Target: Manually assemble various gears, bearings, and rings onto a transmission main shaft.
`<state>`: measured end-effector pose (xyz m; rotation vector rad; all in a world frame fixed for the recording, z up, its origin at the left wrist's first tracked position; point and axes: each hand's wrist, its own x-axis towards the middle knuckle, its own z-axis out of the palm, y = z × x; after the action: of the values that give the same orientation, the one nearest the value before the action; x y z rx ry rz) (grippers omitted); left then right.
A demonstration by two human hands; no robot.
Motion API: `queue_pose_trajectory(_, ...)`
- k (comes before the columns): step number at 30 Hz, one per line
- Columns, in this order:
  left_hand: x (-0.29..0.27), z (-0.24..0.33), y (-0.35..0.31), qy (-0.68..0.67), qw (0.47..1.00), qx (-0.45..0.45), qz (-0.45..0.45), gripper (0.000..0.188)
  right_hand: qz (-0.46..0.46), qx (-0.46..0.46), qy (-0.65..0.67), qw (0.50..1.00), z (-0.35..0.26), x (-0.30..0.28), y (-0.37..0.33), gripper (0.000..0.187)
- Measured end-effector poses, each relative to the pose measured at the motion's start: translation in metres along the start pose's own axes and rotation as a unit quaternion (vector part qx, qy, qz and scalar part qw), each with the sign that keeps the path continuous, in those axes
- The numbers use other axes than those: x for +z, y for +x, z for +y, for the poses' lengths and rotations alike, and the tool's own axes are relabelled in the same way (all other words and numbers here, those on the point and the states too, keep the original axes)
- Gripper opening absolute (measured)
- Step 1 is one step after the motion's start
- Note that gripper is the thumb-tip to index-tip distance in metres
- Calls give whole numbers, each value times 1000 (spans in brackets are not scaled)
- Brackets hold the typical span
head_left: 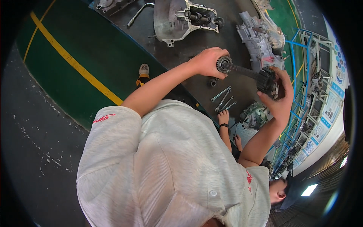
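Note:
A dark metal gear shaft (pixel 244 71) is held up over the workbench, spanning the gap between my two hands. My left hand (pixel 208 62) is closed around its left end, where a toothed ring with a bearing shows. At the other end sits a wider dark gear (pixel 266 80), gripped by my right hand (pixel 283 92) with the thumb below and the fingers at its far side. Beyond the shaft, an open bell-shaped transmission housing (pixel 166 24) lies on the bench with gears inside. A small metal sleeve (pixel 213 82) stands below my left hand.
Several wrenches (pixel 223 99) lie on the bench (pixel 200 45), beside a co-worker's hand (pixel 224 117). A silver gearbox casing (pixel 255 39) stands at the back right, a greenish metal part (pixel 254 115) nearer. A bent-handled wrench (pixel 140 13) lies far left. Blue railings (pixel 297 56) run along the right.

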<state>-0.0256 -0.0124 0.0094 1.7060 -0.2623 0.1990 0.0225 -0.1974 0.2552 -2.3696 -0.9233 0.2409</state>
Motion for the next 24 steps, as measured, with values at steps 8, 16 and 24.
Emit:
queue_pose_trajectory(8, 2, -7, 2, 9, 1000, 0, 4, 59, -65, 10, -64, 996, 19, 53, 13, 67)
queue_pose_trajectory(16, 4, -10, 5, 20, 1000, 21, 2, 66, 2, 45, -8, 999, 63, 123, -4, 68)
queue_pose_trajectory(24, 5, -21, 7, 10, 999, 44, 17, 57, -7, 72, -12, 997, 59, 121, -1, 65)
